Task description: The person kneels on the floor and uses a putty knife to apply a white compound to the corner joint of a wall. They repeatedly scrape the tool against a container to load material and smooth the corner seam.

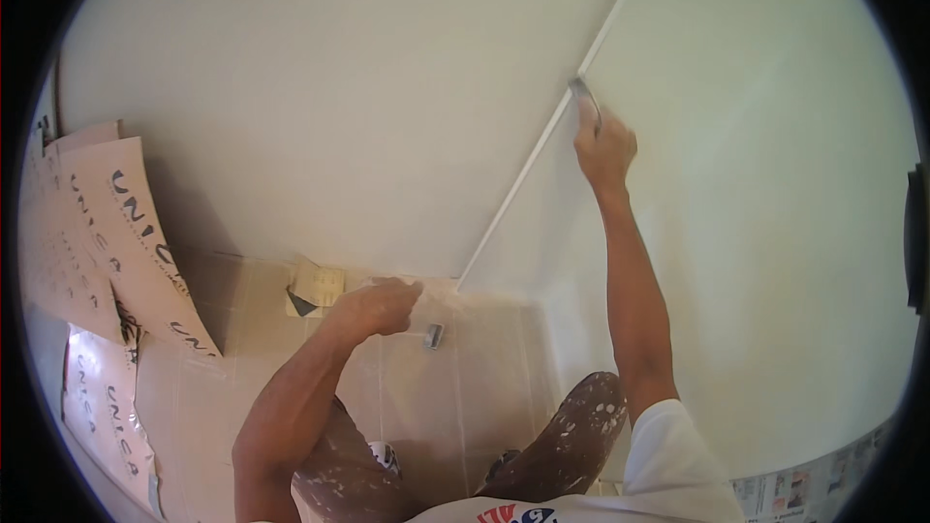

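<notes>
My right hand [605,145] is raised to the wall corner, its fingers closed round a small dark grey piece [581,92] that looks like sandpaper or a thin scraper. Its tip touches the white strip [528,169] running along the corner between two pale walls. Low in front of me, my left hand [381,306] is closed, with its fingers curled in; whether anything is inside is hidden. On the floor near it lies a small grey block [434,336]. A yellowish folded sheet with a dark corner [318,286] lies at the wall's foot.
Large printed cardboard sheets [116,223] lean against the wall at the left, with torn pieces below. My bent knees [572,421], in paint-spotted trousers, are over the dusty tiled floor [417,397]. Newspaper [804,484] lines the lower right edge.
</notes>
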Tool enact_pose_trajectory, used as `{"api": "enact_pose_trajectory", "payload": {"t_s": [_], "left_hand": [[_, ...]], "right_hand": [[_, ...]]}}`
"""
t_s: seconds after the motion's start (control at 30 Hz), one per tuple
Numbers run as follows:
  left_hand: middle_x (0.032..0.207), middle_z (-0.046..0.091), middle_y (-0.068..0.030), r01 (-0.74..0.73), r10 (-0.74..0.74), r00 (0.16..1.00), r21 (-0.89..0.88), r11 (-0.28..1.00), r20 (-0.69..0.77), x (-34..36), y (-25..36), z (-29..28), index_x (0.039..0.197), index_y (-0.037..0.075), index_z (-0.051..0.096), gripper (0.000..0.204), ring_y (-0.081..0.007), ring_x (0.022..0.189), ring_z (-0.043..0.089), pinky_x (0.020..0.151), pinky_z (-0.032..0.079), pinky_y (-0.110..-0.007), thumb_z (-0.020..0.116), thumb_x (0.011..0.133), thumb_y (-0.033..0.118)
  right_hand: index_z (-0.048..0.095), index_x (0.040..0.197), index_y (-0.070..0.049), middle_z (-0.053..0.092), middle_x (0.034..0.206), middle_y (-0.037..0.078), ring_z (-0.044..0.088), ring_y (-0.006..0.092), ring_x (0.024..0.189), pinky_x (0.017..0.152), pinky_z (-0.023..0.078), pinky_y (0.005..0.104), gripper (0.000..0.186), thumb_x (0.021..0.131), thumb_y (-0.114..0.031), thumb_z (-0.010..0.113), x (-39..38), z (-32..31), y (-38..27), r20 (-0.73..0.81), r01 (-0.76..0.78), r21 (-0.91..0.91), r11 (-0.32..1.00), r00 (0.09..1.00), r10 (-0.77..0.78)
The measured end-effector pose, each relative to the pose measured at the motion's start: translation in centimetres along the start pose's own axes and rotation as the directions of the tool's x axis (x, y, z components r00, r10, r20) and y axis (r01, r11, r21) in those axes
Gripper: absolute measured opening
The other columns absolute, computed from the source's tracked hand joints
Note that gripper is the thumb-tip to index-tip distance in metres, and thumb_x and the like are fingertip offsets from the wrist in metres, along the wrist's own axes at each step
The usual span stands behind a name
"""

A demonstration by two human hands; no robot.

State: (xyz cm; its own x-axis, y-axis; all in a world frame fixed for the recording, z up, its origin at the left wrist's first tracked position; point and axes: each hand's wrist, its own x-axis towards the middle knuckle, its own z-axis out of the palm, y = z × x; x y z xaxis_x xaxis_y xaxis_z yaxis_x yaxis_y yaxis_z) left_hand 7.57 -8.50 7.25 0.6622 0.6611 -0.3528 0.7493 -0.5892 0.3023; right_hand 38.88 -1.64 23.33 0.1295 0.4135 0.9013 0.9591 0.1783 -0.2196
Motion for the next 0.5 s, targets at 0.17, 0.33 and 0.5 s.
{"api": "enact_pose_trajectory", "payload": {"t_s": [0.17, 0.33, 0.5], "left_hand": [[0.108, 0.066, -0.0177, 0.115, -0.119, 0.991, 0.06, 0.992, 0.066, 2.5, -3.3, 2.0, 0.115, 0.003, 0.061, 0.035, -0.0345, 0.106, 0.062, 0.088, 0.051, -0.046, 0.054, 0.082, 0.009], [0.114, 0.065, -0.0162, 0.066, -0.067, 0.997, 0.023, 0.998, 0.032, 6.0, -2.5, 1.3, 0.12, 0.006, 0.06, 0.04, -0.0339, 0.112, 0.059, 0.091, 0.05, -0.046, 0.053, 0.081, 0.01], [0.117, 0.064, -0.0186, -0.056, 0.058, 0.997, -0.027, 0.998, 0.049, 7.2, -1.2, 2.2, 0.124, 0.002, 0.057, 0.043, -0.0357, 0.113, 0.058, 0.094, 0.048, -0.045, 0.05, 0.082, 0.009]], "right_hand": [[0.058, 0.064, -0.004, 0.059, 0.058, 0.018, 0.056, 0.0378, 0.053, 0.05, 0.042, 0.0467, 0.039, 0.091, -0.033, 0.057, 2.4, 1.2, -0.1, -0.115, 0.114, -0.088, 0.99, 0.986, -0.123], [0.058, 0.064, -0.005, 0.059, 0.059, 0.017, 0.056, 0.0388, 0.054, 0.052, 0.043, 0.0476, 0.038, 0.091, -0.032, 0.058, 0.0, -1.3, -0.9, 0.127, -0.079, -0.085, 0.993, 0.988, 0.089], [0.058, 0.064, -0.005, 0.059, 0.059, 0.017, 0.056, 0.0387, 0.054, 0.053, 0.044, 0.0462, 0.038, 0.09, -0.032, 0.059, 2.7, -0.1, -1.0, -0.045, 0.12, -0.084, 0.989, 0.991, -0.124]]}}
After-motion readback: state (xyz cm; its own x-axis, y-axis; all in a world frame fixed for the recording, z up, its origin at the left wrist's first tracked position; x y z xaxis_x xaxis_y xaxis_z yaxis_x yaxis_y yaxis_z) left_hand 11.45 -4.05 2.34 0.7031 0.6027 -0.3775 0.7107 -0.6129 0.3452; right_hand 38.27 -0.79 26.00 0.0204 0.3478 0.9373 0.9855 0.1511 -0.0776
